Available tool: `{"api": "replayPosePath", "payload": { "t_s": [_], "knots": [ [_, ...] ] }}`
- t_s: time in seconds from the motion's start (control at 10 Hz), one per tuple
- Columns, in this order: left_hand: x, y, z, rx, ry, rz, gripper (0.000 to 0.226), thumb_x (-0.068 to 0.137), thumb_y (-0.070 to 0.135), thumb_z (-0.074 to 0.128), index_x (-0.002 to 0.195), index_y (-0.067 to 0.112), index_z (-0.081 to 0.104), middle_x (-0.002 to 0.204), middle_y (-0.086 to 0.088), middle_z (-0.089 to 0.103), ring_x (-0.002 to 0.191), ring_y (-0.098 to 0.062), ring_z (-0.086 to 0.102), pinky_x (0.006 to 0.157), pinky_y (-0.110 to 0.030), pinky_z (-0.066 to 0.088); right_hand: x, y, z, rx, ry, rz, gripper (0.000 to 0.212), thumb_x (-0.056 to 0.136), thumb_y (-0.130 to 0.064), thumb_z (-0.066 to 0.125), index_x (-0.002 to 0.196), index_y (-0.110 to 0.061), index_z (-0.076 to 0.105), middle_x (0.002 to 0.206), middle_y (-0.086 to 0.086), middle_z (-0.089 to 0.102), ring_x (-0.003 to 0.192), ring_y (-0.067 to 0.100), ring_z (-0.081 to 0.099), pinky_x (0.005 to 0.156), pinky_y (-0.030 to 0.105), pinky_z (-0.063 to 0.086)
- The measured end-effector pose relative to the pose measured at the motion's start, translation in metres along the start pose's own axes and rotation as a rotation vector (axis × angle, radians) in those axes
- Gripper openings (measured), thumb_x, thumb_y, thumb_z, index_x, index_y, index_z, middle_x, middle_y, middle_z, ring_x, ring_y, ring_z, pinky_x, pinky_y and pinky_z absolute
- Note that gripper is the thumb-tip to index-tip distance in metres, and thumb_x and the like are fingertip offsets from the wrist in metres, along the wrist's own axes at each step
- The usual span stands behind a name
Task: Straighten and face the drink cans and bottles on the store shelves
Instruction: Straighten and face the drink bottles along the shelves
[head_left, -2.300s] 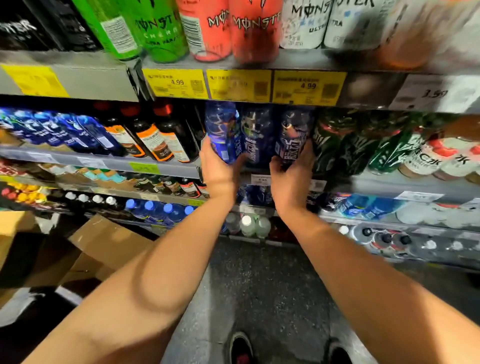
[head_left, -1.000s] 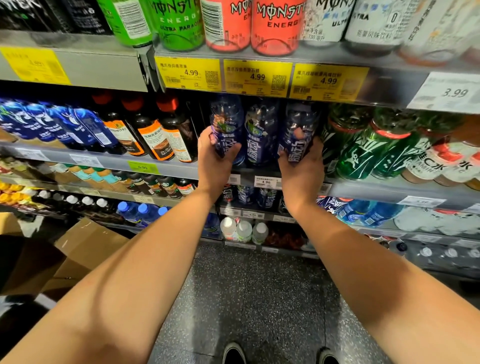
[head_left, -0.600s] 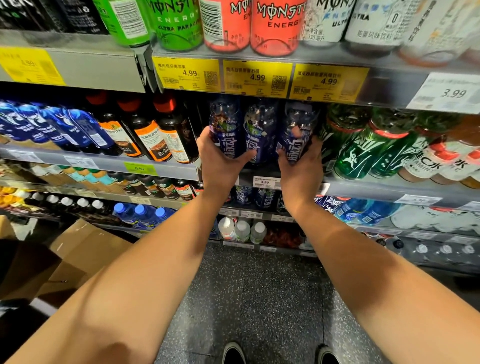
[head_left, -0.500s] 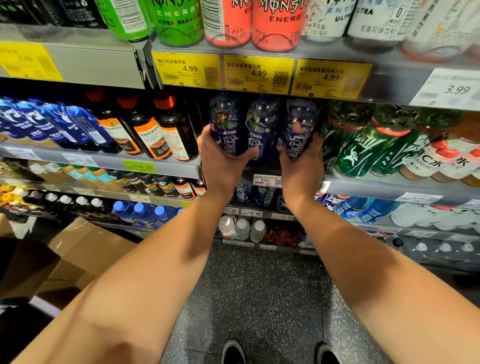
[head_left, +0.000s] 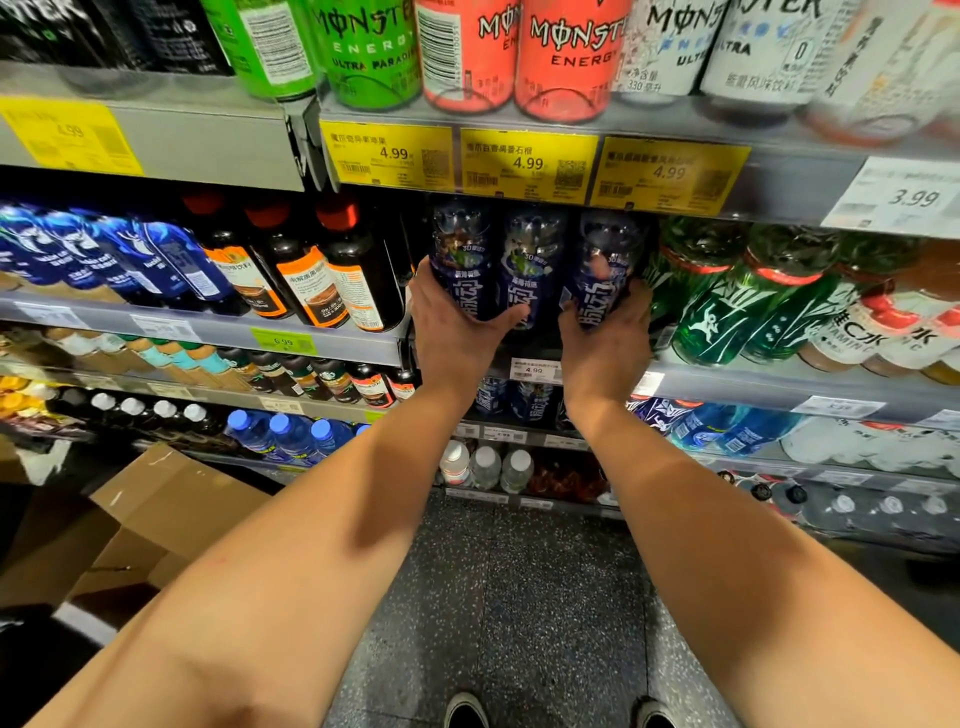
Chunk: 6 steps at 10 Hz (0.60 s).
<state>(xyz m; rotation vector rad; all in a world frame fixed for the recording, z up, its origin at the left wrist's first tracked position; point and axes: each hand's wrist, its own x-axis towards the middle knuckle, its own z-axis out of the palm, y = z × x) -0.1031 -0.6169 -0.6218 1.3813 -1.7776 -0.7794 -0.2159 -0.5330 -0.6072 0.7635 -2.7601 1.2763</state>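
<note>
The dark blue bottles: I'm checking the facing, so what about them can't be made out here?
- Left bottle: lower label hidden by the left hand, head view.
- Right bottle: base hidden by the right hand.
- All three caps: lost in shadow under the upper shelf.
- Rows behind: hidden by the front bottles.

A single head-worn camera looks forward and down from the person's own standpoint, facing the store shelves (head_left: 343, 345) squarely and close up. The wide lens bows the shelf edges, so the rows lean outward at left and right. The top of the view reaches the cans (head_left: 566, 57) on an upper shelf; the bottom takes in the speckled floor (head_left: 519, 597) and the shoe tips (head_left: 465, 712) right below. Both forearms stretch from the near corners toward the centre. There is no second view.
</note>
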Motion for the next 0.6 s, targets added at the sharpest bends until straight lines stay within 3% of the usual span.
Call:
{"api": "replayPosePath", "payload": {
  "t_s": [0.1, 0.2, 0.3, 0.4, 0.5, 0.6],
  "knots": [
    [-0.001, 0.000, -0.002, -0.015, -0.001, 0.007, 0.121, 0.059, 0.056, 0.088, 0.148, 0.005, 0.024, 0.145, -0.010, 0.039, 0.139, -0.027, 0.035, 0.115, -0.039, 0.031, -0.001, 0.004, 0.001, 0.048, 0.014, -0.025, 0.070, 0.083, -0.038, 0.071, 0.136, -0.003, 0.041, 0.125, 0.015, 0.061, 0.100, 0.037, 0.064, 0.075, 0.039, 0.050],
    [-0.002, 0.003, -0.004, -0.018, -0.020, -0.033, 0.119, 0.060, 0.052, 0.089, 0.149, 0.005, 0.023, 0.146, -0.010, 0.038, 0.140, -0.027, 0.034, 0.116, -0.038, 0.030, -0.002, 0.004, -0.001, 0.052, 0.001, -0.024, 0.072, 0.083, -0.039, 0.071, 0.137, -0.004, 0.040, 0.130, 0.014, 0.058, 0.105, 0.036, 0.063, 0.079, 0.039, 0.050],
    [-0.003, 0.007, -0.007, -0.036, -0.066, -0.046, 0.123, 0.064, 0.048, 0.089, 0.153, 0.005, 0.015, 0.153, -0.013, 0.030, 0.146, -0.028, 0.025, 0.119, -0.041, 0.025, -0.004, 0.007, -0.005, 0.069, -0.059, -0.034, 0.077, 0.085, -0.039, 0.071, 0.143, -0.004, 0.034, 0.140, 0.014, 0.052, 0.116, 0.034, 0.059, 0.087, 0.038, 0.052],
    [-0.018, 0.019, -0.020, -0.014, -0.123, -0.091, 0.122, 0.072, 0.046, 0.084, 0.156, 0.006, 0.005, 0.160, -0.014, 0.020, 0.149, -0.028, 0.015, 0.120, -0.040, 0.019, -0.019, 0.011, -0.019, 0.102, -0.106, -0.028, 0.077, 0.084, -0.044, 0.070, 0.142, -0.007, 0.034, 0.131, 0.013, 0.059, 0.113, 0.032, 0.062, 0.087, 0.042, 0.055],
    [-0.036, 0.022, -0.035, -0.045, -0.100, -0.132, 0.104, 0.076, 0.046, 0.080, 0.154, 0.009, 0.022, 0.151, -0.013, 0.034, 0.142, -0.029, 0.030, 0.116, -0.045, 0.030, -0.029, 0.009, -0.041, 0.112, -0.180, 0.016, 0.068, 0.087, -0.041, 0.069, 0.138, -0.008, 0.040, 0.127, 0.013, 0.061, 0.113, 0.032, 0.060, 0.090, 0.039, 0.052],
    [-0.055, 0.039, -0.055, -0.109, -0.147, -0.158, 0.085, 0.079, 0.046, 0.076, 0.147, 0.013, 0.036, 0.144, -0.009, 0.044, 0.136, -0.024, 0.041, 0.112, -0.039, 0.037, -0.036, -0.003, -0.078, 0.121, -0.283, 0.015, 0.059, 0.089, -0.041, 0.067, 0.137, -0.014, 0.046, 0.133, 0.010, 0.055, 0.122, 0.027, 0.052, 0.098, 0.037, 0.044]
  ]
}}
